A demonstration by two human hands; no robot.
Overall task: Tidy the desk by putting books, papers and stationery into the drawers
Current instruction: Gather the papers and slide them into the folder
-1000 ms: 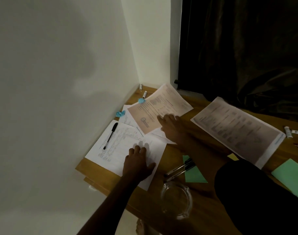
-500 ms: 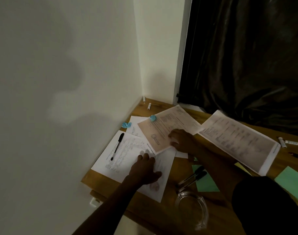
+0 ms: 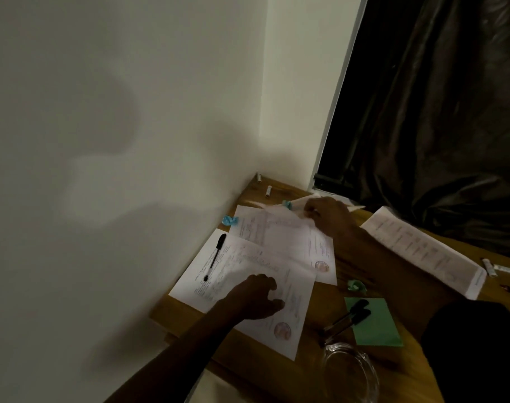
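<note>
Printed sheets lie scattered over a wooden desk (image 3: 277, 370) set in a wall corner. My left hand (image 3: 255, 296) rests palm down on the nearest white sheet (image 3: 239, 274), fingers spread. A black pen (image 3: 216, 255) lies on that sheet's left part. My right hand (image 3: 325, 213) pinches the far edge of a pinkish sheet (image 3: 280, 213) and lifts it off the white sheets (image 3: 288, 237) underneath. Another large printed sheet (image 3: 422, 248) lies to the right.
Two dark pens (image 3: 348, 318) lie across a green note (image 3: 375, 324). A glass ashtray (image 3: 349, 373) stands at the front edge. Crumpled blue scraps (image 3: 230, 220) and a green scrap (image 3: 357, 285) lie about. Small tubes (image 3: 268, 191) sit in the corner, more tubes (image 3: 498, 269) at the right. Dark curtain (image 3: 436, 112) behind.
My right hand moved from the middle of the pinkish sheet to its far edge and raised it. My left hand stayed pressed on the near sheet. The view shifted upward.
</note>
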